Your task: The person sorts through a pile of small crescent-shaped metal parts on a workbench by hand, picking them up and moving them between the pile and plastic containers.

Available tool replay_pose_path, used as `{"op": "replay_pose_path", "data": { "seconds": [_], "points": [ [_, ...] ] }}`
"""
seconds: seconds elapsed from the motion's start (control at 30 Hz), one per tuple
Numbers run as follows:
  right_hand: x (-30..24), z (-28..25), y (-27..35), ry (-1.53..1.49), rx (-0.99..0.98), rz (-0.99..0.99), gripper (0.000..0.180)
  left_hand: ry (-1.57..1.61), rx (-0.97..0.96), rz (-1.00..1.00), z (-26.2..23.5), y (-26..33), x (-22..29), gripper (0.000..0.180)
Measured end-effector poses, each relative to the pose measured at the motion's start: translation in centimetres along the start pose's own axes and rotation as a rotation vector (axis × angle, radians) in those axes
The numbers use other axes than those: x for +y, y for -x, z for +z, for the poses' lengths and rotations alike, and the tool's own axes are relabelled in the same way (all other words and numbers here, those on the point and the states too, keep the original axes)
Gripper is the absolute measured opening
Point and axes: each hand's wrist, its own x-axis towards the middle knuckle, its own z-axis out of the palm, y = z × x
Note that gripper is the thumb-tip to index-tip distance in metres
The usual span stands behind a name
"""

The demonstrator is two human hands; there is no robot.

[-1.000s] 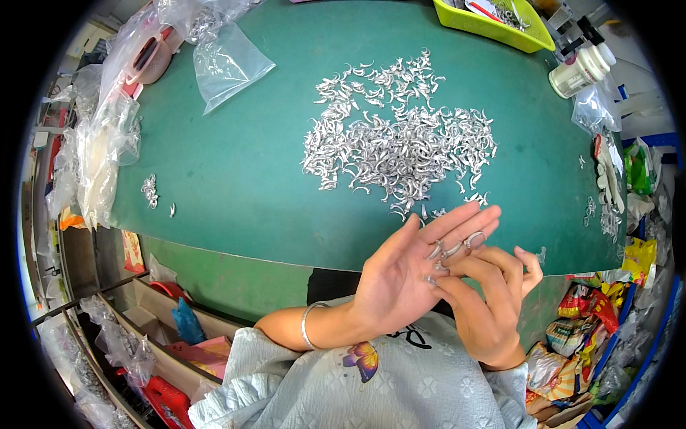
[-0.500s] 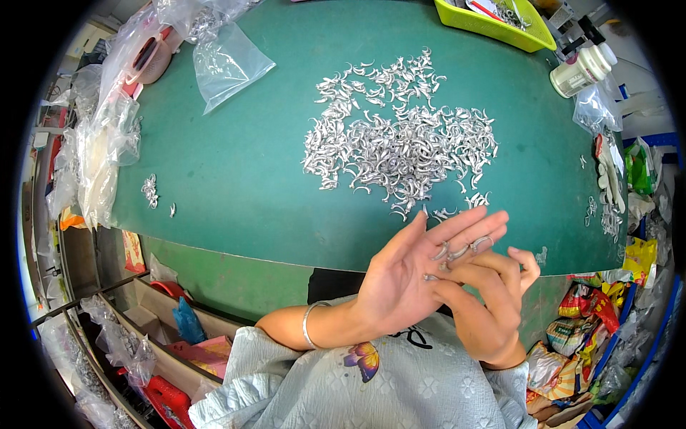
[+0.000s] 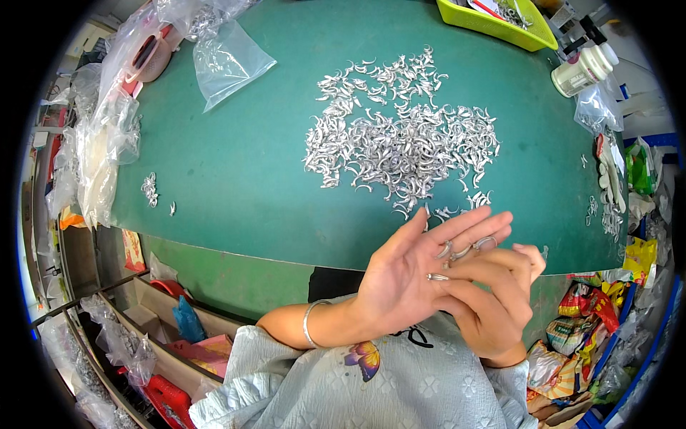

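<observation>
My left hand [image 3: 400, 275] is turned palm up with its fingers stretched out, and several small curved silver metal pieces [image 3: 461, 253] lie across the fingers. Over that palm, my right hand [image 3: 493, 300] is closed in a pinch. At its fingertips is one small curved metal piece [image 3: 437, 277], pointing toward the left palm. The right fingers partly cover the left hand's fingers. Just beyond both hands, a wide heap of the same silver curved pieces [image 3: 400, 146] is spread over the green tabletop [image 3: 236, 171].
A few metal pieces [image 3: 149, 189] lie at the table's left. Clear plastic bags [image 3: 227, 68] and a pink container [image 3: 151, 61] are at the far left. A yellow-green basket [image 3: 500, 27], a white bottle [image 3: 582, 71] and a glove [image 3: 609, 175] line the right side.
The right fingers have shifted slightly, and the pinched piece shows more of its length over the left palm. My left hand has hardly moved; the heap looks the same.
</observation>
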Motion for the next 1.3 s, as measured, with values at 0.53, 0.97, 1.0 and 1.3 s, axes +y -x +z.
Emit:
{"op": "replay_pose_path", "data": {
  "seconds": [0.53,0.97,1.0,1.3],
  "points": [
    [-0.4,-0.2,-0.2,0.107,-0.086,0.074,0.022,-0.037,-0.028,0.044,0.1,0.1,0.0,0.066],
    [-0.9,1.2,-0.4,0.061,-0.014,0.150,0.017,-0.331,0.058,0.122,-0.3,-0.1,-0.4,0.060],
    [-0.9,1.1,-0.5,0.051,-0.003,0.150,0.017,-0.315,0.092,0.131,-0.2,-0.1,-0.5,0.058],
    [1.9,-0.6,-0.8,-0.561,-0.042,0.448,0.011,-0.977,0.239,0.154,-0.2,1.7,1.1,0.028]
  ]
}}
